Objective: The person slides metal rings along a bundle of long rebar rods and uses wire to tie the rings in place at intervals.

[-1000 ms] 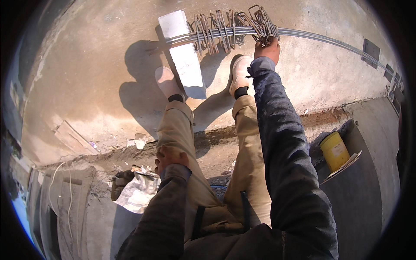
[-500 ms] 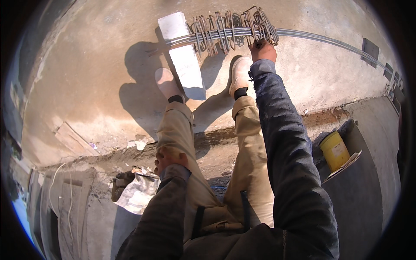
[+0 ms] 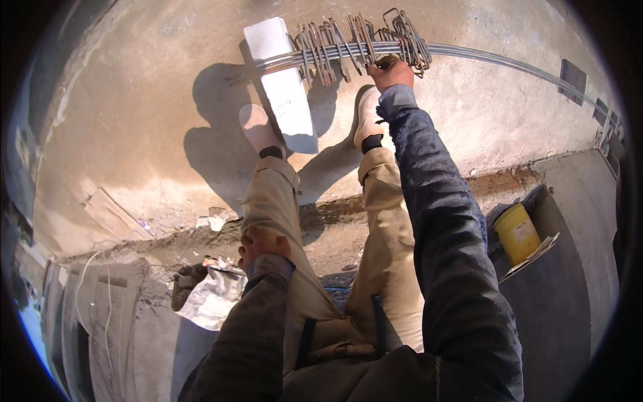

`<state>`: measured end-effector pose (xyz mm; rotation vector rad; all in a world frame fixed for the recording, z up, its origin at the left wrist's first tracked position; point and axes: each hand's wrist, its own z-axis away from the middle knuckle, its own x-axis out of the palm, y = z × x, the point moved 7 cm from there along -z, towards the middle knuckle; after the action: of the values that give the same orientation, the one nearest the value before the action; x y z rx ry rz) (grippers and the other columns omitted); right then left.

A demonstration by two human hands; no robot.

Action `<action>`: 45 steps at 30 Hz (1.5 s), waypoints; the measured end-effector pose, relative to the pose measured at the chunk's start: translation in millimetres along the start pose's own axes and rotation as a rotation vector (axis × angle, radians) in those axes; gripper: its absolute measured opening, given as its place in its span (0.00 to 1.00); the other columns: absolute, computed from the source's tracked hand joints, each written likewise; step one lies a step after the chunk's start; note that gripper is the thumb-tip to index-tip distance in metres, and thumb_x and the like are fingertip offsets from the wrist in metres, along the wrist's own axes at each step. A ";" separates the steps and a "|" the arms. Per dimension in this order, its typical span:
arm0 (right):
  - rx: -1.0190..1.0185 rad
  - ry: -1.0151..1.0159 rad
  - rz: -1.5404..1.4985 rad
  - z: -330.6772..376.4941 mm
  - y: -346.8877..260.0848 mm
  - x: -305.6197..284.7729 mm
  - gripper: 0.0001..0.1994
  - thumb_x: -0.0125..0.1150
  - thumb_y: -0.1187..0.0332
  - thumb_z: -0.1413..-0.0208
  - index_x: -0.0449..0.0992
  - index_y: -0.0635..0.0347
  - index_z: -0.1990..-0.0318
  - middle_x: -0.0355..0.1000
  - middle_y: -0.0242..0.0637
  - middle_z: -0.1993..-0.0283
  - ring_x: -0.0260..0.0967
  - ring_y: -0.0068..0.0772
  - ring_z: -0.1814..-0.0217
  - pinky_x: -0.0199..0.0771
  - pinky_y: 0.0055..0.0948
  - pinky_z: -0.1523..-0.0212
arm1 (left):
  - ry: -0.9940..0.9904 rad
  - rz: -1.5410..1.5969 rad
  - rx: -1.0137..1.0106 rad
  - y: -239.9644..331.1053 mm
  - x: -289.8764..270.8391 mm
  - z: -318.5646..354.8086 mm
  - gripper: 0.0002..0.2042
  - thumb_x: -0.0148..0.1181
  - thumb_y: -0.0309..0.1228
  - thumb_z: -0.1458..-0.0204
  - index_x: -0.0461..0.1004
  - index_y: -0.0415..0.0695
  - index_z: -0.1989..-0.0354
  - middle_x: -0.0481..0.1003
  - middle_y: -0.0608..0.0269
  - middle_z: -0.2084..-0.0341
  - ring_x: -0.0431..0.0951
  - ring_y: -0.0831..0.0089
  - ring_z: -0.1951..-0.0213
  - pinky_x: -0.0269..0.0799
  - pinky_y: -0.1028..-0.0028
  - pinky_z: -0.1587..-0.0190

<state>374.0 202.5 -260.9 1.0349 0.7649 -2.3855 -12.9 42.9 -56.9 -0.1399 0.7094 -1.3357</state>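
Observation:
My right hand [image 3: 390, 74] is closed on a bent steel stirrup [image 3: 370, 48] at the near side of a bundle of long steel bars [image 3: 482, 52]. Several more rusty stirrups [image 3: 320, 53] hang round the bars to the left of that hand, and a thick cluster of them [image 3: 410, 41] sits just to its right. A pale rectangular block [image 3: 289, 110] lies beneath the bars' left end. My left hand [image 3: 263, 246] rests on my left knee, holding nothing, with its fingers partly bent over the trouser leg.
A dark block [image 3: 571, 80] props the bars farther right. The yellow bucket [image 3: 517, 234] stands low on the right, beside a concrete edge. A crumpled whitish sack [image 3: 213, 298] and rubble lie below my left knee. A board [image 3: 117, 214] is on the floor at left.
My right hand has slid left along the bars, away from the right-hand cluster, and stirrups there have shifted left with it. My left hand has stayed on the knee.

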 end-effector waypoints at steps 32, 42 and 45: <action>-0.017 0.418 0.259 -2.7 -6.2 -42.6 0.20 0.60 0.65 0.56 0.69 0.56 0.53 0.64 0.47 0.51 0.63 0.47 0.48 0.69 0.41 0.53 | -0.036 -0.019 0.001 -0.4 2.4 -0.7 0.37 0.55 0.44 0.62 0.53 0.44 0.41 0.61 0.51 0.49 0.66 0.53 0.49 0.64 0.58 0.50; -0.102 0.338 0.199 -28.6 7.2 -35.2 0.16 0.61 0.66 0.57 0.71 0.59 0.59 0.71 0.47 0.58 0.69 0.49 0.57 0.69 0.39 0.56 | -0.025 0.023 -0.003 0.2 0.4 0.6 0.36 0.55 0.44 0.64 0.56 0.43 0.42 0.61 0.53 0.47 0.64 0.55 0.48 0.60 0.56 0.49; -0.074 0.244 0.130 -34.4 6.0 -40.3 0.14 0.64 0.64 0.60 0.74 0.60 0.65 0.75 0.44 0.67 0.72 0.44 0.62 0.70 0.34 0.58 | -0.024 0.014 0.002 -0.5 -0.6 0.3 0.37 0.55 0.44 0.64 0.56 0.44 0.42 0.61 0.53 0.47 0.64 0.55 0.48 0.59 0.55 0.49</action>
<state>420.9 226.3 -251.8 1.3178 0.8354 -2.1305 -13.2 43.3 -56.1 -0.1493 0.6875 -1.3188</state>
